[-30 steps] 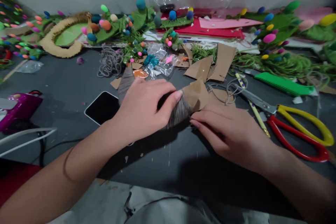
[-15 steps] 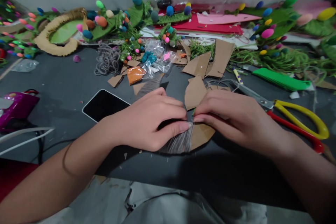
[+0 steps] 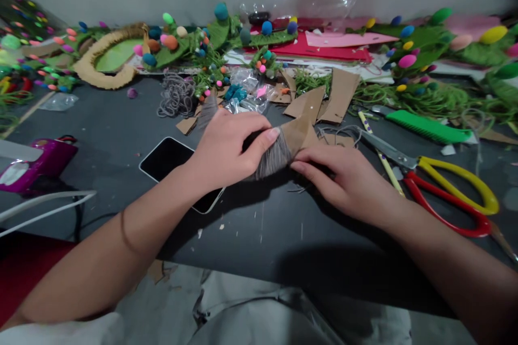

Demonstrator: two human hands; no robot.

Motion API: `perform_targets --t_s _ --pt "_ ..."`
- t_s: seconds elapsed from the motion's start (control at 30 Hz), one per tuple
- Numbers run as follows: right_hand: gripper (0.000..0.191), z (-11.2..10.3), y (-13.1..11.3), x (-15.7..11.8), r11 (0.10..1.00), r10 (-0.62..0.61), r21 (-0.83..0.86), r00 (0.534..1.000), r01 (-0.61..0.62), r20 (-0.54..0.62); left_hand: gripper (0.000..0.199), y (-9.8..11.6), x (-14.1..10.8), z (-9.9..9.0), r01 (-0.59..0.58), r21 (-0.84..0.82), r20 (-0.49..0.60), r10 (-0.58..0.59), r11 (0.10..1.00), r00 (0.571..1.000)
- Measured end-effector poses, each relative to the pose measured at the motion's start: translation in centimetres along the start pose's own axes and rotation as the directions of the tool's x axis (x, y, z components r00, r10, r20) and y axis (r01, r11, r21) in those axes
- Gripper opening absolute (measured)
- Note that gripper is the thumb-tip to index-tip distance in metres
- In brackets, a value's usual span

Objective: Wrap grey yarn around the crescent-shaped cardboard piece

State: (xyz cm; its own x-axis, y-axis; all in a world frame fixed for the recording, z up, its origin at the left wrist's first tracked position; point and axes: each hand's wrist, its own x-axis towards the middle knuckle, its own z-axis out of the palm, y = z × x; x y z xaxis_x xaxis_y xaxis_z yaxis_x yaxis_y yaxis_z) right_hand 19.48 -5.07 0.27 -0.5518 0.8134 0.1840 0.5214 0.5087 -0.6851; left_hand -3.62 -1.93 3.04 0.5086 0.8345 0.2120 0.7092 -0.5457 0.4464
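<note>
My left hand [image 3: 237, 143] is closed on a curved cardboard piece [image 3: 297, 130], its thumb pressing on the grey yarn [image 3: 275, 156] wound round it. The wound part reaches out past the back of this hand, and the unwrapped cardboard end points away to the right. At the lower right edge of the piece, my right hand [image 3: 338, 178] has thumb and forefinger pinched together on the grey yarn; the strand between the fingertips is mostly hidden. A few loose grey strands show just below them. Under my left wrist lies a phone [image 3: 165, 157], partly covered.
Scissors [image 3: 408, 161] with red and yellow handles, a patterned stick [image 3: 388, 170] and a green-handled cutter [image 3: 429, 125] lie on the right. Behind are cardboard offcuts [image 3: 338, 96], a grey yarn tangle [image 3: 177, 96] and a C-shaped wrapped form [image 3: 87, 67]. A purple device [image 3: 38, 164] stands left.
The wrapped cardboard has lifted and tilted, its bare end now pointing up and away. My right fingertips have gone from its upper edge to its lower edge. The view has shifted slightly.
</note>
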Motion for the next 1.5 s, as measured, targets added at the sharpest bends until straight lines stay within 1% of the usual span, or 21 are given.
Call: perform_targets --t_s 0.13,0.23,0.3,0.37,0.47,0.53,0.63,0.7,0.77,0.83,0.9,0.93,1.0,1.03,1.1,1.17,1.23,1.3,1.33,1.4,1.5 --pt "0.022 0.0 -0.3 -0.3 0.958 -0.095 -0.261 0.991 0.115 0.091 0.034 0.0 0.0 0.4 0.062 0.128 0.054 -0.07 0.99 0.996" --pt "0.021 -0.3 -0.5 -0.4 0.904 -0.146 -0.376 0.974 0.202 0.173 0.036 0.2 -0.1 0.7 0.06 0.171 0.092 -0.077 0.983 0.993" --pt "0.018 -0.6 -0.4 -0.5 0.88 -0.177 -0.407 0.964 0.245 0.196 0.037 0.3 -0.3 0.9 0.03 0.181 0.112 -0.051 0.983 0.992" --pt "0.018 -1.0 -0.3 -0.4 0.858 -0.232 -0.425 0.956 0.289 0.182 0.037 0.5 -0.4 0.9 -0.033 0.162 0.158 0.008 0.986 0.987" --pt "0.022 -1.6 -0.3 -0.3 0.845 -0.308 -0.414 0.941 0.34 0.144 0.036 0.8 -0.6 0.7 -0.13 0.068 0.247 0.11 0.989 0.963" --pt "0.021 -1.8 -0.3 -0.2 0.857 -0.327 -0.384 0.939 0.343 0.109 0.033 0.9 -0.6 0.3 -0.152 -0.014 0.292 0.15 0.988 0.945" --pt "0.016 -2.0 -0.4 0.0 0.911 -0.311 -0.261 0.948 0.319 0.072 0.027 0.9 -0.5 -0.1 -0.173 -0.126 0.361 0.207 0.977 0.909" --pt "0.012 -2.2 -0.5 0.1 0.965 -0.244 -0.077 0.966 0.251 0.09 0.025 0.8 -0.6 -0.4 -0.21 -0.198 0.399 0.274 0.957 0.875" --pt "0.011 -2.3 -0.7 0.3 0.982 -0.132 0.158 0.98 0.108 0.151 0.024 0.8 -0.6 -0.5 -0.247 -0.279 0.416 0.349 0.928 0.84" --pt "0.014 -2.3 -0.8 0.4 0.933 -0.042 0.356 0.967 -0.052 0.252 0.024 0.9 -0.8 -0.7 -0.261 -0.354 0.41 0.4 0.898 0.82" --pt "0.017 -2.1 -0.8 0.5 0.862 -0.003 0.483 0.951 -0.154 0.309 0.021 1.0 -1.0 -1.0 -0.242 -0.404 0.392 0.406 0.882 0.826" --pt "0.019 -2.0 -0.8 0.5 0.834 0.011 0.523 0.954 -0.174 0.3 0.019 1.1 -1.1 -1.1 -0.224 -0.417 0.374 0.391 0.881 0.841" --pt "0.02 -1.7 -0.8 0.5 0.806 0.049 0.569 0.976 -0.164 0.212 0.017 1.1 -1.2 -1.3 -0.184 -0.436 0.312 0.34 0.881 0.887" --pt "0.02 -1.6 -0.7 0.5 0.81 0.062 0.57 0.986 -0.14 0.154 0.019 1.1 -1.2 -1.3 -0.165 -0.441 0.268 0.304 0.882 0.914" --pt "0.017 -1.2 -0.8 0.4 0.847 0.07 0.526 0.997 -0.08 0.039 0.026 1.1 -1.1 -1.2 -0.121 -0.441 0.162 0.212 0.889 0.964" --pt "0.015 -0.7 -0.9 0.3 0.903 0.069 0.427 0.996 -0.042 -0.048 0.034 1.1 -0.9 -0.9 -0.055 -0.415 0.058 0.086 0.908 0.995" --pt "0.017 -0.1 -1.0 0.1 0.951 0.068 0.305 0.994 -0.04 -0.08 0.036 1.1 -0.6 -0.6 0.025 -0.345 -0.033 -0.039 0.938 0.999" --pt "0.017 0.4 -1.1 -0.1 0.984 0.035 0.179 0.996 -0.021 -0.08 0.035 1.0 -0.4 -0.3 0.08 -0.231 -0.097 -0.104 0.97 0.99" --pt "0.017 0.6 -1.1 -0.2 0.994 0.001 0.105 0.997 0.007 -0.072 0.035 1.0 -0.4 -0.3 0.091 -0.161 -0.105 -0.109 0.983 0.988" --pt "0.019 0.8 -1.0 -0.3 0.994 -0.084 -0.07 0.996 0.08 -0.044 0.034 0.8 -0.4 -0.2 0.087 -0.011 -0.074 -0.087 0.996 0.993" --pt "0.023 0.5 -0.8 -0.4 0.923 -0.168 -0.349 0.986 0.165 0.023 0.033 0.5 -0.5 -0.3 0.027 0.167 0.03 -0.033 0.986 0.999"
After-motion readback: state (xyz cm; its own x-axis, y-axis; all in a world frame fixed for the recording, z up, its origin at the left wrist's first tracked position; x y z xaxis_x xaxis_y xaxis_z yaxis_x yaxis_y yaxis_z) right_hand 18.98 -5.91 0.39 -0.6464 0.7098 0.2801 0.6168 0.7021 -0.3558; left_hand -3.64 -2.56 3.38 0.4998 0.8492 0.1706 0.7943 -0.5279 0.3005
